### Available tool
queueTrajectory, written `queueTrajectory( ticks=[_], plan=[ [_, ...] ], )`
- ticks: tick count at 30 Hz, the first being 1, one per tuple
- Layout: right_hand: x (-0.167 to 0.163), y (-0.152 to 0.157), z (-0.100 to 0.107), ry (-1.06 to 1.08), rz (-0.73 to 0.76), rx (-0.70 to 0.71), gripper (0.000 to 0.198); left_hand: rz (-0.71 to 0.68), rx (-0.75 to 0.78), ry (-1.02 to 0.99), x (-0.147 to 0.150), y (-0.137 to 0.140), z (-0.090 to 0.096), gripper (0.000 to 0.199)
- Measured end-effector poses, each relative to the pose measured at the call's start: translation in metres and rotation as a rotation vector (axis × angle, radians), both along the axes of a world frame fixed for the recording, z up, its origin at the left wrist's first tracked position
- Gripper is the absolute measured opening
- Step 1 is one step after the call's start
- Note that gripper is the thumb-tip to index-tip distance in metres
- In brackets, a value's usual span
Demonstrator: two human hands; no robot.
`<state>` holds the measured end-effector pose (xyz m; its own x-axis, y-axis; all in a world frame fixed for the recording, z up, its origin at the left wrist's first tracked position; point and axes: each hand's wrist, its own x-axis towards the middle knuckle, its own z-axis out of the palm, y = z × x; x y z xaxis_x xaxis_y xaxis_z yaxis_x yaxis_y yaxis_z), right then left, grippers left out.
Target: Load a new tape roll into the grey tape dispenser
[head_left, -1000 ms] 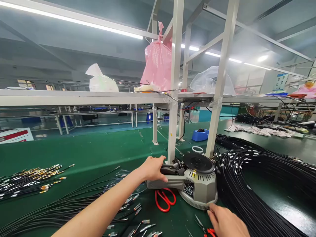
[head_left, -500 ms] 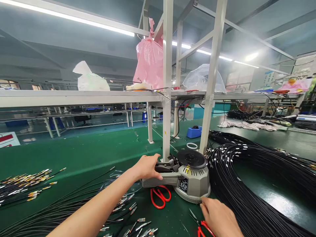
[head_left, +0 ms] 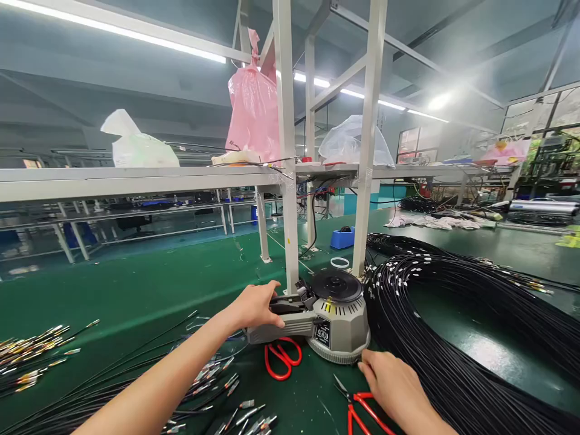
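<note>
A grey tape dispenser machine (head_left: 335,326) with a black round top stands on the green bench. My left hand (head_left: 254,306) grips its front left end, fingers curled over the top. My right hand (head_left: 388,380) rests on the mat with fingertips touching the machine's lower right rim. Red-handled scissors (head_left: 281,357) lie just in front of the machine, between my hands. Red-handled cutters (head_left: 357,405) lie under my right wrist.
A big coil of black cables (head_left: 453,338) fills the right side. Loose black wires with metal tips (head_left: 217,393) lie at the front left, and more tipped wires (head_left: 31,353) at the far left. White frame posts (head_left: 286,181) stand behind the machine. A blue tape holder (head_left: 342,237) sits further back.
The view has swung to the right, so everything sits further left in the frame. Both hands keep their places on the machine.
</note>
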<state>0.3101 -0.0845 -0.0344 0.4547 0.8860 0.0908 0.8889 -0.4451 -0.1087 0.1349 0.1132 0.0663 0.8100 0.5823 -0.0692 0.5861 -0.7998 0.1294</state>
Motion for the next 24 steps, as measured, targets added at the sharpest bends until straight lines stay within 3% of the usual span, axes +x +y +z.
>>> queueTrajectory(
  ticks=[8, 15, 21, 24],
  plan=[
    [-0.023, 0.014, -0.005, -0.026, 0.04, 0.035, 0.034, -0.01, 0.03, 0.006, 0.003, -0.001, 0.003, 0.085],
    [0.0, -0.002, 0.001, -0.019, 0.016, 0.003, 0.035, -0.014, 0.025, 0.015, 0.0, -0.002, 0.002, 0.081],
    [-0.026, 0.017, 0.0, -0.013, 0.051, 0.001, 0.033, -0.013, 0.032, 0.015, 0.002, -0.002, 0.002, 0.084],
    [-0.023, 0.012, -0.001, -0.014, 0.042, 0.015, 0.037, -0.016, 0.026, 0.022, 0.001, -0.003, 0.004, 0.084]
  ],
)
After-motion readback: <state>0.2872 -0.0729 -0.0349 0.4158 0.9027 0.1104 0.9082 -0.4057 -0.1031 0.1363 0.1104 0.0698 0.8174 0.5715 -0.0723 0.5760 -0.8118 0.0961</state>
